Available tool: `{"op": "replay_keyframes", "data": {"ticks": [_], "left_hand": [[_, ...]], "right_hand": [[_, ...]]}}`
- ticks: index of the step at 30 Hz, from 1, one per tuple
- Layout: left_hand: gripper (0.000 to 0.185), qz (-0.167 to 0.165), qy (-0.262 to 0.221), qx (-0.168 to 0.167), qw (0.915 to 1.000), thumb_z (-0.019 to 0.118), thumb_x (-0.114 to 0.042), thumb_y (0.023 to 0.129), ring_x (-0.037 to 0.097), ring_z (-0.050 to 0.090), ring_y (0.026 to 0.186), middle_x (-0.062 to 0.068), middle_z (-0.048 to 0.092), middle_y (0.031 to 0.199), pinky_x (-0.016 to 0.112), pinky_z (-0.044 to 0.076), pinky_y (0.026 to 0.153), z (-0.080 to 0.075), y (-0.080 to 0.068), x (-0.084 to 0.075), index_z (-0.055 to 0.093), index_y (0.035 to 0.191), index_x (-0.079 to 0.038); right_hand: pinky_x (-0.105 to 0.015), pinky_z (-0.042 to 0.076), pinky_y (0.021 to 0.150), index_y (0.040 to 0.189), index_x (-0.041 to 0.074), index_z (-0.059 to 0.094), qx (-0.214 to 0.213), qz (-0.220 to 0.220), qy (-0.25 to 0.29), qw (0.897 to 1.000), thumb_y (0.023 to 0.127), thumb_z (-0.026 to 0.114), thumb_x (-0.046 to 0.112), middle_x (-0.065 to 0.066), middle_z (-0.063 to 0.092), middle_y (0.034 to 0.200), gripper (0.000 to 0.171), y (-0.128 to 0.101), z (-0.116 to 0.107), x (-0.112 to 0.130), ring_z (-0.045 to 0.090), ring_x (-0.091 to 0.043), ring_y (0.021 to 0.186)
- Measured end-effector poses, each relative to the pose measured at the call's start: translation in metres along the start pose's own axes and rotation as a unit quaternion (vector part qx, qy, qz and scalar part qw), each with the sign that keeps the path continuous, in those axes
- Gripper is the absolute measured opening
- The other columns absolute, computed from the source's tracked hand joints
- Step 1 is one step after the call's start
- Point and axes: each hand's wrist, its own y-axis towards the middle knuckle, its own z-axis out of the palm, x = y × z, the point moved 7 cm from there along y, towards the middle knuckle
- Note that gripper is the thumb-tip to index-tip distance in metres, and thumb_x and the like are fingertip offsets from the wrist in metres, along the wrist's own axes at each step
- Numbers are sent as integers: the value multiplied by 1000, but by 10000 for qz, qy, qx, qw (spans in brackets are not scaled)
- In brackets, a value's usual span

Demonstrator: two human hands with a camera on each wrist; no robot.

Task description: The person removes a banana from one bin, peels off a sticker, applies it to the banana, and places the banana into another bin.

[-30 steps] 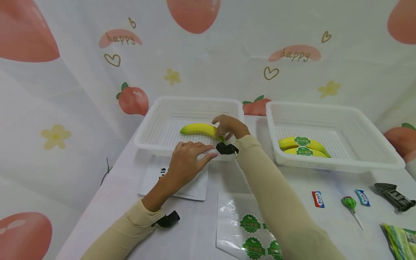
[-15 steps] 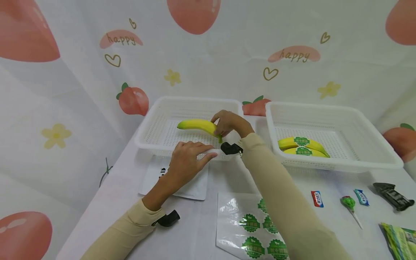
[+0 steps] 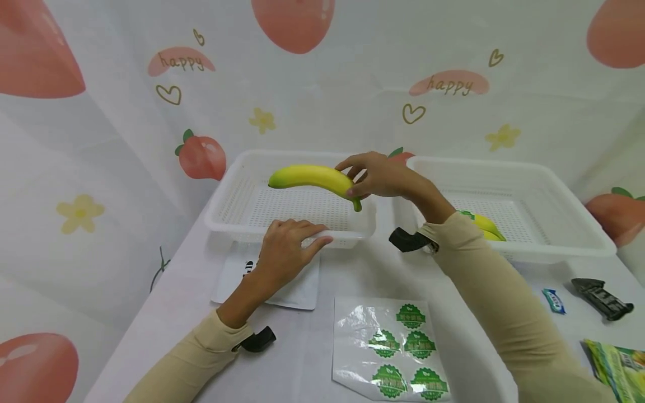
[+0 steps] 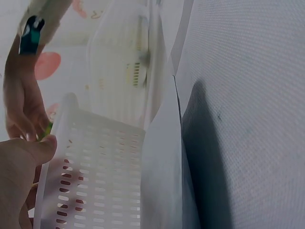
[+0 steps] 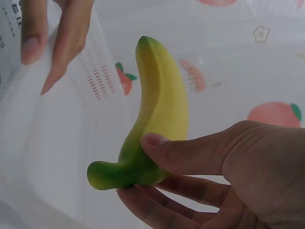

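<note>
"Banana (image 3: 308,174) position?"

"Off the floor of the left white basket (image 3: 258,163) and above it, as the head view shows: tip to the left, stem end on the right, near the basket's right wall."

"And the fingers?"

"Those of the right hand (image 3: 379,174) pinch the banana close to its stem, thumb on one side, the others beneath and behind. The left hand (image 3: 286,252) has the near rim between thumb and fingers; its fingers are partly hidden by the basket wall."

"Good hold?"

"Fair, I'd judge, though lopsided. Gripped so near the stem, the long free end could dip or swing, so any move should be slow and level; a grip nearer the middle would steady it. Squeeze just enough to stop it twisting. How soft it is, I can't tell."

"What about the rim?"

"Light pressure should stop the basket sliding. Give the banana room over the wall before going sideways, so the stem doesn't catch."
</note>
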Motion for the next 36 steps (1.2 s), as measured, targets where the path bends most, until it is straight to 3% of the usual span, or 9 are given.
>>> {"op": "replay_keyframes", "data": {"ticks": [8,14,20,28,36], "left_hand": [[31,25,34,-53,10000,76,-41,98,25,75,99,-1,82,109,45,49,83,1,0,-1,83,120,-21],[34,30,85,-56,9999,78,-43,96,24,74,97,-1,81,109,44,49,83,1,0,0,83,118,-18],[34,30,69,-43,10000,78,-40,97,25,74,98,0,81,109,46,49,84,-1,-1,1,81,123,-17],[33,35,58,-27,10000,75,-42,99,25,74,100,-1,81,109,46,49,84,-3,0,1,81,123,-20],[32,82,9,-56,10000,75,-39,99,26,74,98,0,81,109,47,49,83,-1,0,-1,81,123,-18]], "right_hand": [[-53,56,97,146,15,63,-636,-557,-768,9935,96,80,14,-8,74,126,53,-71,-13,-11,71,-29,116],[-41,57,91,145,22,65,-771,-357,-731,9937,94,83,17,2,74,122,55,-121,-7,-34,70,-22,115],[-34,62,86,145,21,65,-935,-333,-644,9930,93,84,16,0,71,129,56,-159,6,-56,70,-22,113],[-31,62,86,143,14,66,-791,-396,-597,9943,91,83,8,-4,70,131,54,-180,38,-80,70,-21,109],[-28,61,82,142,9,66,-680,-293,-700,9948,89,83,3,-11,71,130,55,-178,55,-102,72,-24,107]]}}
